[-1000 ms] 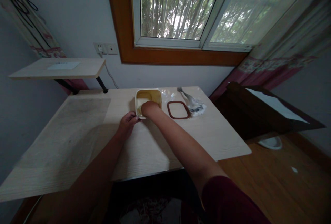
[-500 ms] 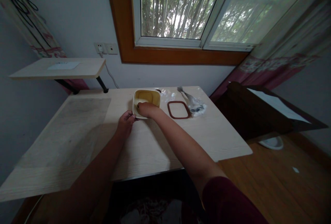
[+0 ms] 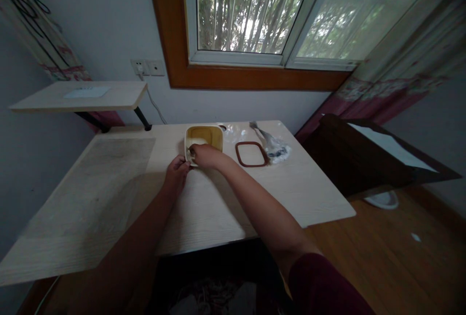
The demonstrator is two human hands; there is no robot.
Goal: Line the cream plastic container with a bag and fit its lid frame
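Observation:
A square container (image 3: 206, 135) with a cream rim and a yellowish inside stands on the table. My left hand (image 3: 177, 169) has its fingers closed at the near left corner of the container. Reaching in over the near side, my right hand (image 3: 204, 155) has its fingers bent together inside by the left wall. Something small and dark shows at its fingertips, too small to name. The near part of the container's inside is covered by this hand. To the right lies a square lid-like piece with a reddish-brown rim (image 3: 251, 165), touched by neither hand.
A crumpled clear plastic bag (image 3: 278, 151) with something dark in it lies at the right of the pale table (image 3: 291, 193). A raised shelf (image 3: 120, 96) stands at the back left. Beyond the table's right edge is a dark piece of furniture (image 3: 349, 159).
The container has shifted slightly left. My right hand has moved a little left within it, towards the left wall. My left hand stays at the corner.

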